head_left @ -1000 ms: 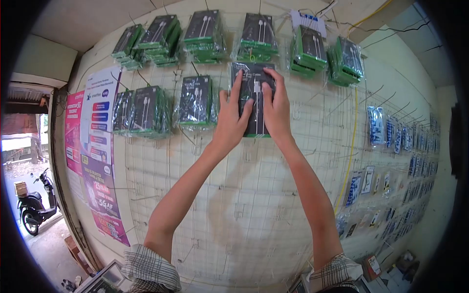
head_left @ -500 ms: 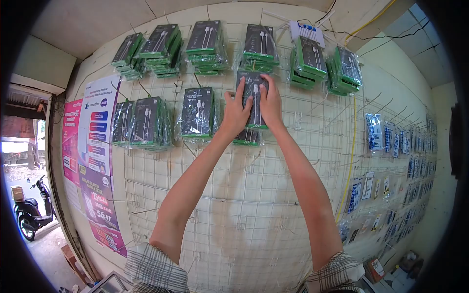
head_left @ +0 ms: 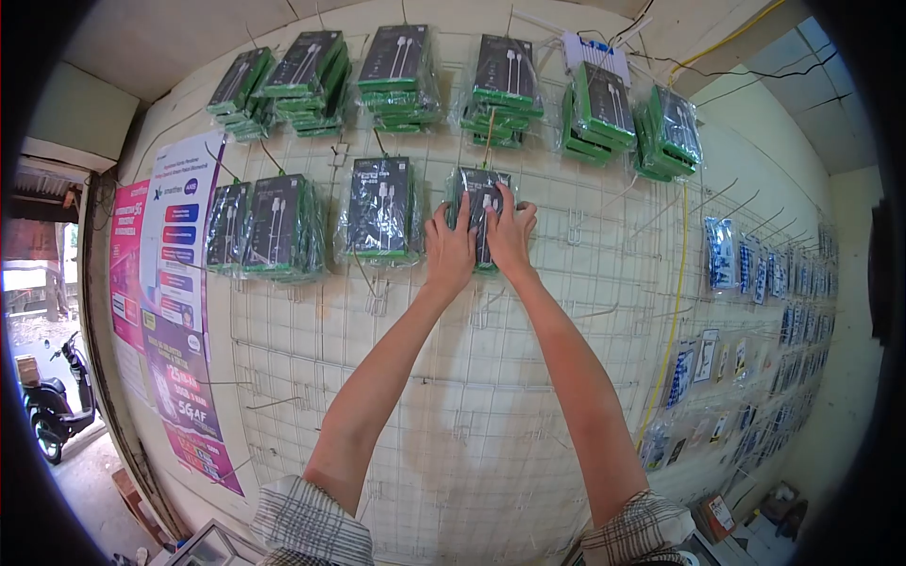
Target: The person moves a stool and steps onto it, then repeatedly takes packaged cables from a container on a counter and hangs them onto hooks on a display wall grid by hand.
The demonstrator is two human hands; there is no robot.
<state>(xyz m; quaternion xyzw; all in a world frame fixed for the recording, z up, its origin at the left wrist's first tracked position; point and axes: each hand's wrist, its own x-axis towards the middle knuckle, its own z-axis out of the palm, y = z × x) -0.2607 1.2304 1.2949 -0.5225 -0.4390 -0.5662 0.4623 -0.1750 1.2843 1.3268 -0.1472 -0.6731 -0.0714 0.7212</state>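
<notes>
A black and green boxed cable [head_left: 485, 181] in clear plastic hangs on a hook of the wire grid, in the lower row. My left hand [head_left: 450, 247] grips its left side, with one finger laid up the front. My right hand [head_left: 511, 238] grips the right edge, a finger likewise on the front face. Both thumbs meet near the middle of the pack, and the hands cover its lower part. Just above, a stack of similar boxes [head_left: 505, 71] hangs on the upper row. To the left is another hanging pack [head_left: 377, 208].
A white wire grid [head_left: 453, 396] covers the wall, with bare hooks sticking out. More boxed packs [head_left: 396, 66] hang along the top. Small blue packs [head_left: 723, 255] hang at the right. Posters [head_left: 179, 255] and a doorway with a scooter [head_left: 58, 401] are at the left.
The boxed cable has moved down and back along its hook, against the packs behind it, with both hands on it. The view has shifted slightly.
</notes>
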